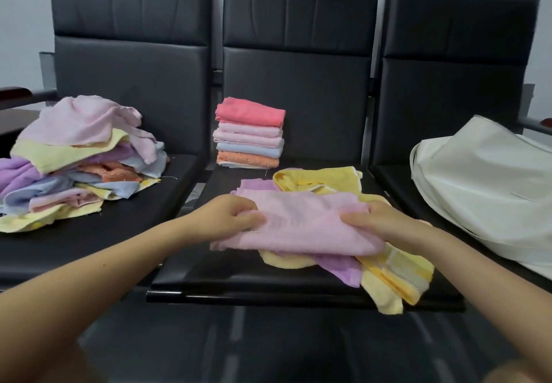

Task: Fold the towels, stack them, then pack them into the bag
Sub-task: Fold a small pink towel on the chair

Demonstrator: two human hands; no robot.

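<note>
While both hands grip a pink towel [298,221] over the middle seat [239,281], its long axis runs left to right between them.

Left hand [230,218] pinches the towel's left end, right hand [376,221] pinches its right end, fingers curled round the cloth. It lies on loose yellow and purple towels. Folded stack [249,133] sits straight beyond, far on the same seat; unfolded pile [74,158] lies left; white bag [484,191] lies right, nearer the right hand.

Head-worn view, forward-down, close over seats [298,278]
</note>
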